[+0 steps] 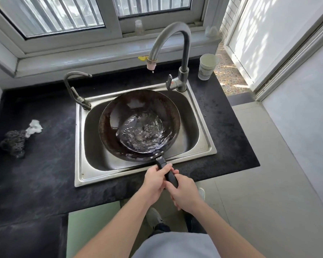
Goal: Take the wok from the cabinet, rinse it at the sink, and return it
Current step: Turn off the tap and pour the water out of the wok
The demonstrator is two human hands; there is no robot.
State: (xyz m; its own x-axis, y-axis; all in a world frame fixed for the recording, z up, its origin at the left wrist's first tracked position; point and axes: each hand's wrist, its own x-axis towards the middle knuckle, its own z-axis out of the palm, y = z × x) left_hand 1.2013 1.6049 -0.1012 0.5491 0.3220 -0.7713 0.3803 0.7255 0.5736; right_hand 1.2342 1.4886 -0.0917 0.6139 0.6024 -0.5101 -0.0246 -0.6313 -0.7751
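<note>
A dark round wok (119,112) hangs over the steel sink (205,146), tilted a little toward me and to the right, with rippling water pooled in its lower right part. Its black handle (161,162) sticks out over the sink's front rim. My left hand (155,181) grips the handle from the left. Just behind it, my right hand (183,192) grips the handle's end. The tall curved faucet (183,47) stands at the sink's back right; a single drop hangs under its pink-tipped spout (151,65), with no stream.
A smaller tap (73,88) rises at the sink's back left. On the black counter lie a dark scouring pad (14,142) with a white rag (34,127) to the left, and a paper cup (206,67) at the back right. Tiled floor lies to the right.
</note>
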